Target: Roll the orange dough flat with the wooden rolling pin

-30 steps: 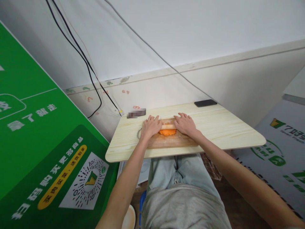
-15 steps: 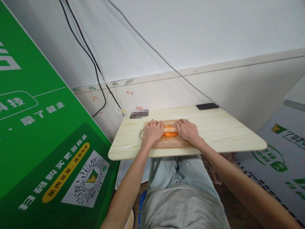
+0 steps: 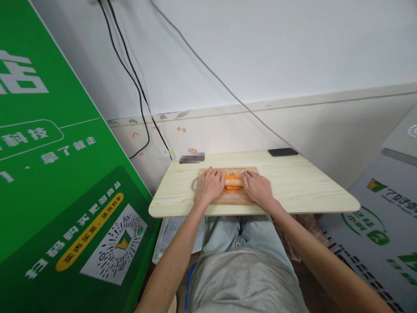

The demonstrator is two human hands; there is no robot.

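My left hand (image 3: 209,185) and my right hand (image 3: 257,186) press palm-down on the two ends of a pale wooden rolling pin (image 3: 233,183). The pin lies across a flat orange lump of dough (image 3: 233,178) on a brown wooden board (image 3: 232,198). The board rests on a light wooden table (image 3: 309,182) over my lap. Most of the pin is hidden under my hands; only its middle shows.
A black phone (image 3: 282,151) lies at the table's far right edge. A small blurred dark object (image 3: 192,158) sits at the far left corner. A large green printed panel (image 3: 58,187) stands close on the left. Black cables (image 3: 137,82) hang down the white wall.
Both hands and the rolling pin have slid a little toward me over the orange dough. The view has shifted slightly, with the table now lower in the picture.
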